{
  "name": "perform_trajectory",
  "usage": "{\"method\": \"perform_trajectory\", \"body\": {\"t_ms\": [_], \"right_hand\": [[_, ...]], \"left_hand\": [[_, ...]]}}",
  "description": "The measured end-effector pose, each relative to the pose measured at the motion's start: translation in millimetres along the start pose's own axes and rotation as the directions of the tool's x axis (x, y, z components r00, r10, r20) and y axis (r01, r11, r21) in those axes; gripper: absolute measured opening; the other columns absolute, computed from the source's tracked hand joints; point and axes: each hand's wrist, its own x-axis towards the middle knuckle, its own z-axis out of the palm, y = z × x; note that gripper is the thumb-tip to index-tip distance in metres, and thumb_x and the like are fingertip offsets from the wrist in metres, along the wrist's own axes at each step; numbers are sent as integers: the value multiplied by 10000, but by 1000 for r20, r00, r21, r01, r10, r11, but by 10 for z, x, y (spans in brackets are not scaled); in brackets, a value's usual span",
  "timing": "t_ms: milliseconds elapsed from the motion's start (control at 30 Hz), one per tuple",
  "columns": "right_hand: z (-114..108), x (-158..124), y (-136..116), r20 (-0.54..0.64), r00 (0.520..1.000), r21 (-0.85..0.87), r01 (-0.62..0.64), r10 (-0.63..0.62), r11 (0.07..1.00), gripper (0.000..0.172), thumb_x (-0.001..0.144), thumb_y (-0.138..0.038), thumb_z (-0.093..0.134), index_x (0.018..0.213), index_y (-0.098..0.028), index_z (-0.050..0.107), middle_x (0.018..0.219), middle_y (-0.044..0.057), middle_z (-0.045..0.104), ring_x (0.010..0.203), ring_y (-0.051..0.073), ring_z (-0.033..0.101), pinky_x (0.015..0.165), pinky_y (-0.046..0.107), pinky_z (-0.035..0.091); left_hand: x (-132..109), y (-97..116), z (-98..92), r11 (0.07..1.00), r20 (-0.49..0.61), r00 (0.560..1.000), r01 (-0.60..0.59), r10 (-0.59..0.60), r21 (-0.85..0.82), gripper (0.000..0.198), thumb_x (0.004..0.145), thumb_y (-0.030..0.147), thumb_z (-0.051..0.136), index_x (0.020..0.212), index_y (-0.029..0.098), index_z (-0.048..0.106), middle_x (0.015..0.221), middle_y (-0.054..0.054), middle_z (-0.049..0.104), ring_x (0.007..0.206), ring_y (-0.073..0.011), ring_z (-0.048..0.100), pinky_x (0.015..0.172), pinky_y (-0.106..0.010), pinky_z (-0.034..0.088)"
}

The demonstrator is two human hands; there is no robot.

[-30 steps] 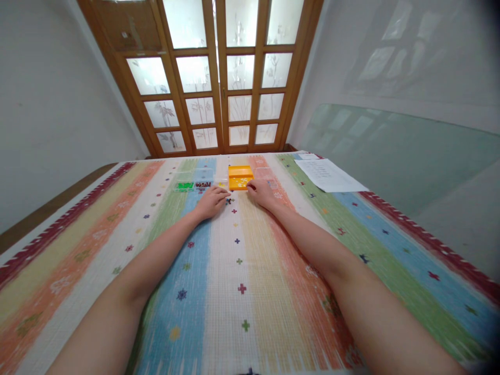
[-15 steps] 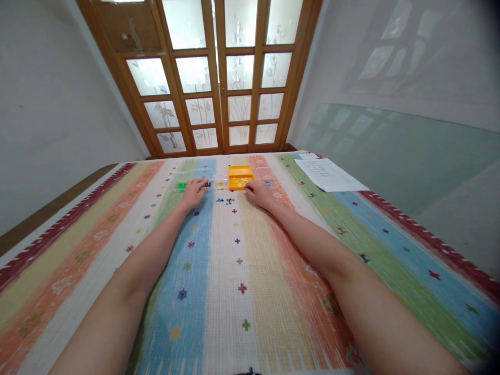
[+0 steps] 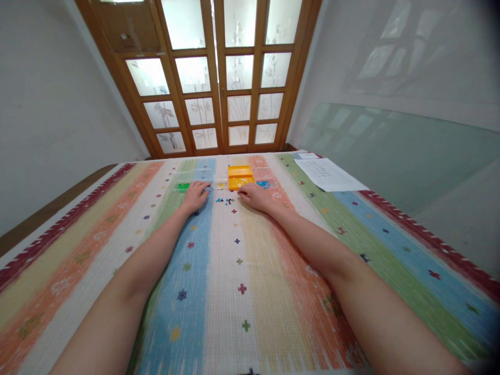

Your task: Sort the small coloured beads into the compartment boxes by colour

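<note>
My left hand [image 3: 196, 196] rests by the clear boxes at the far part of the table, its fingers bent together at the tips. What they pinch, if anything, is too small to name. My right hand [image 3: 254, 196] is closed in a pinch just in front of the orange box [image 3: 241, 171], its hold too small to make out. Between the hands lie small blue and dark beads [image 3: 220, 200] on the cloth. White bits sit in the orange box. Green pieces [image 3: 183, 186], yellow pieces [image 3: 221, 185] and blue pieces [image 3: 263, 184] show in clear boxes either side.
A striped tablecloth [image 3: 226, 312] covers the table. Printed paper [image 3: 328, 174] lies at the far right. Beyond the table's far edge stand wooden doors with glass panes [image 3: 239, 109]. A pale green panel [image 3: 390, 151] lines the right wall.
My right hand has moved left and slightly nearer, from the orange box's front corner toward the loose beads, uncovering more blue pieces. My left hand has shifted slightly right and toward me.
</note>
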Motion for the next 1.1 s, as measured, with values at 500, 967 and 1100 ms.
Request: {"method": "perform_trajectory", "body": {"t_ms": [500, 967, 1100], "right_hand": [[104, -5, -276, 150, 952, 98, 253, -266, 962, 205, 1046, -246, 624, 1139, -205, 802, 1024, 88, 707, 922, 198, 618, 810, 294, 426], [85, 17, -11, -59, 997, 157, -33, 43, 987, 135, 931, -168, 618, 922, -185, 752, 926, 51, 755, 819, 178, 621, 744, 274, 399], [23, 16, 295, -232, 941, 78, -233, 245, 969, 163, 956, -219, 588, 904, -179, 738, 936, 72, 754, 836, 194, 616, 748, 287, 390]], "left_hand": [[-17, 194, 39, 985, 33, 985, -168, 170, -44, 297, 978, 239, 590, 1166, 231, 820, 1277, -97, 733, 1304, -297, 565, 1212, -538, 414], [-43, 427, -12, 941, 180, 924, -333, 338, -59, 264, 945, 190, 647, 1111, 279, 833, 1289, -83, 728, 1310, -302, 546, 1197, -533, 427], [-53, 463, 9, 950, 184, 932, -308, 312, -49, 266, 945, 181, 645, 1106, 276, 834, 1277, -84, 731, 1305, -301, 553, 1198, -525, 420]]}}
